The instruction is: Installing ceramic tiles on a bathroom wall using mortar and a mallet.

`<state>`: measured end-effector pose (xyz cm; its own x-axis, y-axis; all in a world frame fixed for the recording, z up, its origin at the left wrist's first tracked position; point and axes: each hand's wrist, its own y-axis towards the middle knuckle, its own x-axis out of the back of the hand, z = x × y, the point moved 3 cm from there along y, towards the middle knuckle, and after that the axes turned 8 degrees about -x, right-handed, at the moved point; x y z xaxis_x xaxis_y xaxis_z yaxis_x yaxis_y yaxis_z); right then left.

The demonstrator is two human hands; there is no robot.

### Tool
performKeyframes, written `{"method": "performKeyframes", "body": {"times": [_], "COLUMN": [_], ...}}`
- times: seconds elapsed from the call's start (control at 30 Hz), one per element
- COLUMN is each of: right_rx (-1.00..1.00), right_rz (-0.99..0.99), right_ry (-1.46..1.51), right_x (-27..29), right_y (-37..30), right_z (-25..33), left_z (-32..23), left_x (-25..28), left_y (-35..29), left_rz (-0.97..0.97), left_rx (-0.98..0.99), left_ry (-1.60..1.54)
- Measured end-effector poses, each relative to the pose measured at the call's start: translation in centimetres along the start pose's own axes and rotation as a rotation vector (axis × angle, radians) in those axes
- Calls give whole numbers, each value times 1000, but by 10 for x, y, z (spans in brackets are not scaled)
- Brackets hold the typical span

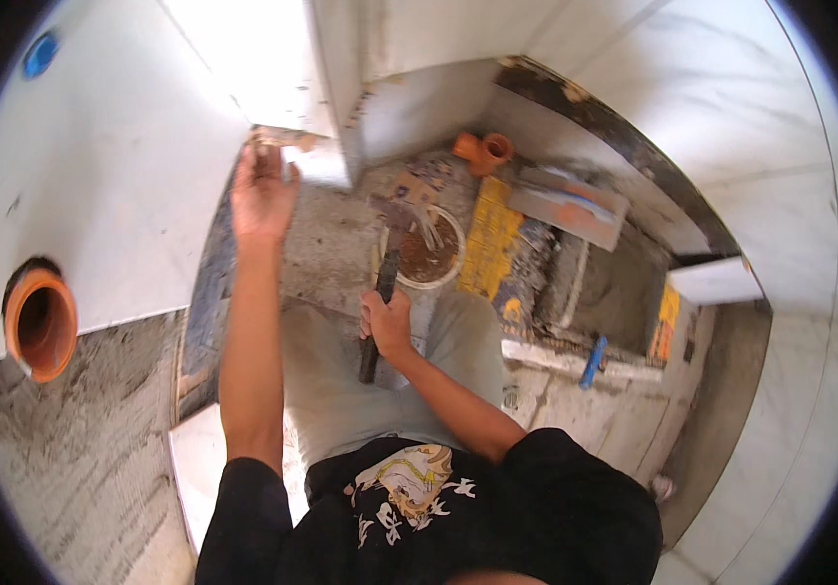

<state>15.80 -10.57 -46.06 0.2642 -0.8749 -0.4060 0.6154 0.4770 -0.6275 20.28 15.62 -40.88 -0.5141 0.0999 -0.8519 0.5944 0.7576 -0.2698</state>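
My right hand [387, 320] is wrapped round the dark handle of a hammer [391, 261], held upright above my lap with its head away from me. My left hand [265, 200] is raised at the far left, palm showing and thumb apart. Its fingertips reach the rough brownish lower edge [287, 136] of a white wall panel [263, 58]; whether they press on it I cannot tell. Just beyond the hammer stands a round white-rimmed bucket [460, 263] with brown material inside.
An orange pipe fitting [485, 151] lies at the back. Right of the bucket are a yellow bag [485, 239], a flat steel trowel [570, 210], a trough of grey mortar [619, 297] and a blue-handled tool [592, 363]. An orange pipe [43, 322] juts from the left wall.
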Motion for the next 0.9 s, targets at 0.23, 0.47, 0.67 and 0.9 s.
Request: {"method": "performKeyframes", "body": {"times": [0.23, 0.47, 0.67, 0.9], "right_rx": [306, 380, 506, 347], "right_rz": [-401, -678, -635, -536], "right_ry": [-878, -1337, -1414, -1646], "right_x": [122, 302, 304, 319], "right_y": [38, 135, 137, 164], "right_z": [94, 72, 45, 56], "left_z": [-5, -29, -154, -240], "left_x": [23, 18, -112, -299], "left_y": [-41, -215, -308, -312], "left_rz": [129, 195, 668, 673], "left_rx": [96, 122, -544, -1822], "left_ry": [115, 690, 1699, 2302]}}
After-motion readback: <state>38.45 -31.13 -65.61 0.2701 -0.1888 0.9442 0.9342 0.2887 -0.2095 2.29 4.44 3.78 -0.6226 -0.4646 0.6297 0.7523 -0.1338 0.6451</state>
